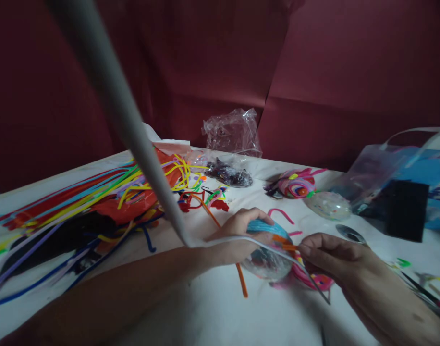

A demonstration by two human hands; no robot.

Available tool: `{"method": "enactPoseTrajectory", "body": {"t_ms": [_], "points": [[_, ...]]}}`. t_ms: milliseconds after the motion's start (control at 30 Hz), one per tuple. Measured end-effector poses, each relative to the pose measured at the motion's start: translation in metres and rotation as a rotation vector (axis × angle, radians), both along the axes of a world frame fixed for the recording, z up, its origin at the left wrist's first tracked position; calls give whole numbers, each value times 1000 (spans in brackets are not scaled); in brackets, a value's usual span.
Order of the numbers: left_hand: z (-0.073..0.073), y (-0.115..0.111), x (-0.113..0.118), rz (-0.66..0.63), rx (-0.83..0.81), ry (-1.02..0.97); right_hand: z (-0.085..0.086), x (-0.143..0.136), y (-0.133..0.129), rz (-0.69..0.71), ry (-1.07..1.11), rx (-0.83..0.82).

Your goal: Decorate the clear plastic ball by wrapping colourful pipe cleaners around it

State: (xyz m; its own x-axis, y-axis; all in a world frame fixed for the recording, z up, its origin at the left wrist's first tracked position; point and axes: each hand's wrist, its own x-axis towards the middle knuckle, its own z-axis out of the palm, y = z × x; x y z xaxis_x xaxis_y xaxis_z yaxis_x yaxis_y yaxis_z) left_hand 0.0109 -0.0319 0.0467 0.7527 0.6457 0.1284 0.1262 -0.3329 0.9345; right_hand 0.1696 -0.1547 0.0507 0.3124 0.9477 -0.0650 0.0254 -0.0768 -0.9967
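My left hand (243, 235) is wrapped over a round clear ball (268, 264) whose top is covered in light blue pipe cleaner (268, 227). With finger and thumb closed, my right hand (330, 254) pinches the end of an orange pipe cleaner (283, 241) at the ball's right side. Another orange length (242, 281) sticks out below my left wrist. Pink coiled pieces (321, 282) lie under and beside the ball, partly behind my right hand. A long pale strand (238, 238) passes in front of my left hand, blurred where it comes near the camera.
Many coloured pipe cleaners (97, 192) spread over the left of the white table (213, 307). Behind are a clear plastic bag (234, 132), a pink decorated ball (295, 183) and a clear ball (330, 205). At right stand a black box (407, 210) and a blue bag (438, 192); scissors lie nearby.
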Motion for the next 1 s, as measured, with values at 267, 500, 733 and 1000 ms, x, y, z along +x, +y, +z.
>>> {"method": "enactPoseTrajectory", "body": {"t_ms": [267,500,733,1000], "points": [[-6,5,0,-64,-288,-165,3,-15,12,-105,58,47],[-6,2,6,12,-338,-139,0,-15,15,-110,101,44],[-7,1,10,41,-285,-109,1,-16,18,-104,95,49],[-5,1,8,45,-217,-68,-9,-12,22,-97,17,56]]}}
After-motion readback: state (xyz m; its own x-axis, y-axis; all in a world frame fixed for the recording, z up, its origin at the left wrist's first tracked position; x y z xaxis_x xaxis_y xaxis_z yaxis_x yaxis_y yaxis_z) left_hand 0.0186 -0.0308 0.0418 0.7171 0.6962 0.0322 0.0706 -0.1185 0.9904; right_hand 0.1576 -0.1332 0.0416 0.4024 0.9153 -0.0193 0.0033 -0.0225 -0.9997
